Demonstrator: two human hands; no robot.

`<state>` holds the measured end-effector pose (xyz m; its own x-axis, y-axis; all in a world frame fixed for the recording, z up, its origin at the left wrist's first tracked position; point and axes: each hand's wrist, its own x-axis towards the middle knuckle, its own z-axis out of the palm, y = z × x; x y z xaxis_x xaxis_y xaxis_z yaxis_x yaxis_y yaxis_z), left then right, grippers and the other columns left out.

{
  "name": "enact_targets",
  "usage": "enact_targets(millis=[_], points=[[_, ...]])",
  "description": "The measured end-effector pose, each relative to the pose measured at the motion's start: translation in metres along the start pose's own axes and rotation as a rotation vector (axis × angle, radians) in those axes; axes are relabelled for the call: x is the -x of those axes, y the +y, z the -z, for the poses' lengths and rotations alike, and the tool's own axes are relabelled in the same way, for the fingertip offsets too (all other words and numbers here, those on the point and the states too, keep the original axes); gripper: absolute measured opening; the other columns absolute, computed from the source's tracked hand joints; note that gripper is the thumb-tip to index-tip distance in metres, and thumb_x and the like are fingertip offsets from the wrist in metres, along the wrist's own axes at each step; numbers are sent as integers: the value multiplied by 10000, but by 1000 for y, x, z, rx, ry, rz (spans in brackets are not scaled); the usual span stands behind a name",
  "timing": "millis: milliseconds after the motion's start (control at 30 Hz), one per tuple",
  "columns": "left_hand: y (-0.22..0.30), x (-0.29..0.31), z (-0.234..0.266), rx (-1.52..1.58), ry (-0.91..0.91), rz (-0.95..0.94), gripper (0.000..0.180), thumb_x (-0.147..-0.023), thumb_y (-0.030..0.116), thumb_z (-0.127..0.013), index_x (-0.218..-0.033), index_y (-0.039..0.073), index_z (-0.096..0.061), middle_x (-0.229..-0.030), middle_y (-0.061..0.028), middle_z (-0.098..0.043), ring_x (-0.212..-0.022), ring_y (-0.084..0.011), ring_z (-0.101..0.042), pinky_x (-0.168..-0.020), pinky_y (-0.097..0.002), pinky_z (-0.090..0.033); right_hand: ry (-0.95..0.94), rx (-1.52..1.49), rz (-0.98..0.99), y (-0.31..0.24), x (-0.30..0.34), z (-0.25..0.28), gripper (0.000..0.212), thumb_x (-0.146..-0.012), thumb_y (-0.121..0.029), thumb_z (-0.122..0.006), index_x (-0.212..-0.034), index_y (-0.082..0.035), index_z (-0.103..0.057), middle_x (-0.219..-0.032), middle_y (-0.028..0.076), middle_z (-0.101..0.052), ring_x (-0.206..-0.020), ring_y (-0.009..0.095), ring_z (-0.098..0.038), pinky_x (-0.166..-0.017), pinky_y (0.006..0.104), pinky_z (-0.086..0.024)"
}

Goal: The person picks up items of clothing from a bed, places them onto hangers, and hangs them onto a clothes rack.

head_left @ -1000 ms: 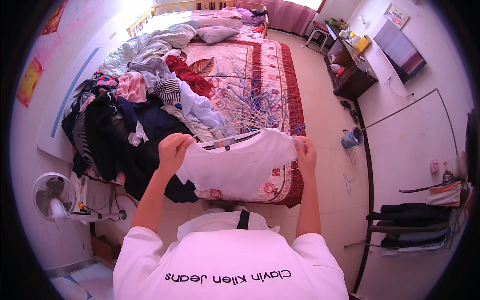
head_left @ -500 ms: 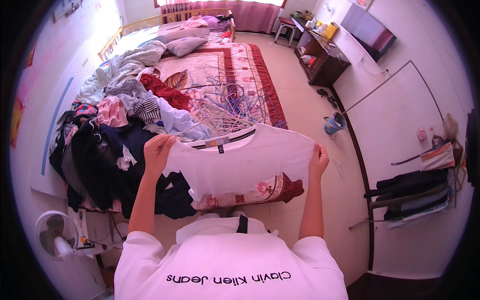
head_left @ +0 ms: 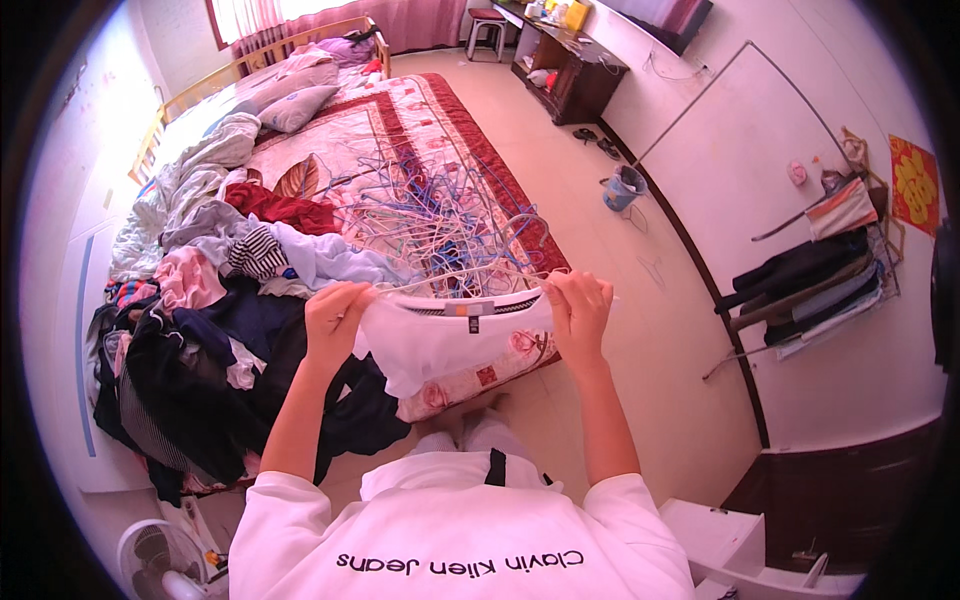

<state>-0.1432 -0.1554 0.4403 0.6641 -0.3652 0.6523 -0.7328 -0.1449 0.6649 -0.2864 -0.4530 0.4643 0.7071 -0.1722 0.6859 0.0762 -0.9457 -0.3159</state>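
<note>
A white T-shirt (head_left: 420, 345) hangs in front of me at chest height, its dark-trimmed collar toward the top. My left hand (head_left: 338, 315) is closed on its left shoulder. On the opposite shoulder my right hand (head_left: 578, 308) is closed too, fingers pinched over the cloth. A thin pale clothes hanger (head_left: 460, 272) shows above the collar between both hands; how far its arms reach inside the shirt is hidden by the fabric. Beyond the shirt, a tangled heap of hangers (head_left: 450, 215) in blue, white and pink lies on the bed.
A pile of clothes (head_left: 230, 320) covers the near left of the bed (head_left: 470, 120). A fan (head_left: 160, 560) stands at the lower left. To the right are a bucket (head_left: 623, 188), a metal rack (head_left: 660, 135) and hung clothes (head_left: 810, 285). A white cabinet (head_left: 715, 540) is at lower right.
My right hand has moved inward, closer to the left, and the stretched shirt now hangs narrower and slacker. The view has turned to the right.
</note>
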Motion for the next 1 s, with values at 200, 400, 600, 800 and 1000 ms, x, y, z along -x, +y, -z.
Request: enact_targets(millis=[200, 400, 600, 800, 1000], points=[[24, -14, -6, 144, -27, -49, 121, -837, 27, -628, -933, -40, -661, -864, -130, -679, -733, -216, -650, -652, -281, -496, -66, 30, 9, -10, 29, 14, 66, -832, -174, -629, -835, -109, -621, -677, 4, -515, -660, 183, -502, -656, 330, -291], [63, -18, -27, 99, -318, -76, 172, -822, 69, -647, -989, 38, -675, -808, -120, -669, -690, -252, -644, -617, -301, -493, 103, 53, -134, -6, 41, 45, 73, -869, -170, -605, -839, -108, -629, -693, 2, -544, -655, 182, -501, -655, 326, -293], [80, -10, -68, -42, -292, -218, 139, -788, 82, -675, -921, 42, -679, -718, -119, -653, -592, -277, -616, -547, -333, -472, 142, -47, -200, 9, 67, 106, 118, -874, -195, -608, -821, -93, -632, -723, 28, -580, -687, 217, -522, -689, 349, -369], [134, -17, -114, 50, -280, -330, 139, -760, 18, -680, -895, -14, -674, -666, -116, -622, -553, -223, -577, -533, -304, -436, 139, -2, -287, 52, 128, 193, 159, -877, -176, -613, -786, -48, -635, -686, 77, -573, -613, 237, -519, -592, 332, -400], [172, -4, -173, 56, -303, -296, 111, -766, 92, -704, -868, 47, -696, -643, -96, -629, -538, -225, -594, -506, -303, -441, 375, -88, -600, 76, 185, 255, 200, -905, -192, -612, -830, -7, -627, -670, 48, -545, -624, 130, -495, -572, 258, -389]])
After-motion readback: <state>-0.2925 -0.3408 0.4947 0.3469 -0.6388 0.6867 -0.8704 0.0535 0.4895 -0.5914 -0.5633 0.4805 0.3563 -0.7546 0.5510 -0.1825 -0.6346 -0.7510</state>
